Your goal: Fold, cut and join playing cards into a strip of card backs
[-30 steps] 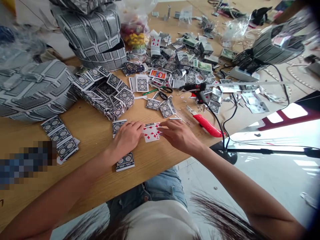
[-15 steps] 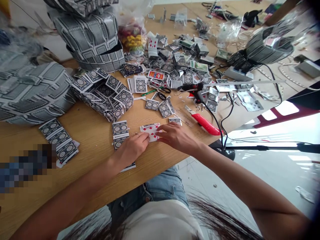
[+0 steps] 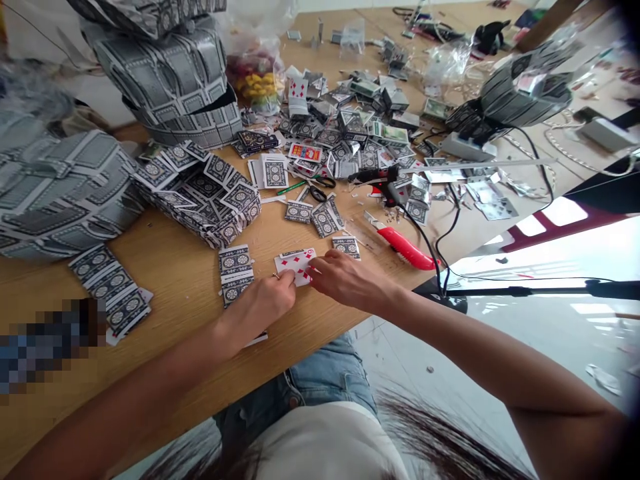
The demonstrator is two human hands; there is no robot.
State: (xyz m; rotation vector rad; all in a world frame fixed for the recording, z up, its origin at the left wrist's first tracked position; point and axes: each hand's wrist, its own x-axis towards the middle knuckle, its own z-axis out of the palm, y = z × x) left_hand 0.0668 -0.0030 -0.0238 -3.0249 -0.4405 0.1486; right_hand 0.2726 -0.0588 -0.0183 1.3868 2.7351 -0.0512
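A red-diamond playing card (image 3: 298, 261) lies face up on the wooden table, a narrow strip along its far edge showing the dark back pattern. My left hand (image 3: 270, 299), with a ring on one finger, is closed on the card's near edge. At its right end, the closed fingers of my right hand (image 3: 345, 277) grip the card. Left of it lies a strip of joined cards (image 3: 235, 265), partly hidden by my left hand. Just beyond my right hand is a folded patterned card (image 3: 346, 247).
A woven card basket (image 3: 200, 193) stands at left, near stacked card bags (image 3: 165, 73). Scissors (image 3: 320, 188), a glue gun (image 3: 383, 180) with its cable and a red-handled cutter (image 3: 407, 248) lie to the right. Another card strip (image 3: 111, 287) lies at left; heaped cards (image 3: 350, 127) cover the back.
My right fingers have slid from the card's upper right toward its right edge, uncovering more of the folded card behind. My left hand has drawn slightly nearer. The whole view has shifted a little.
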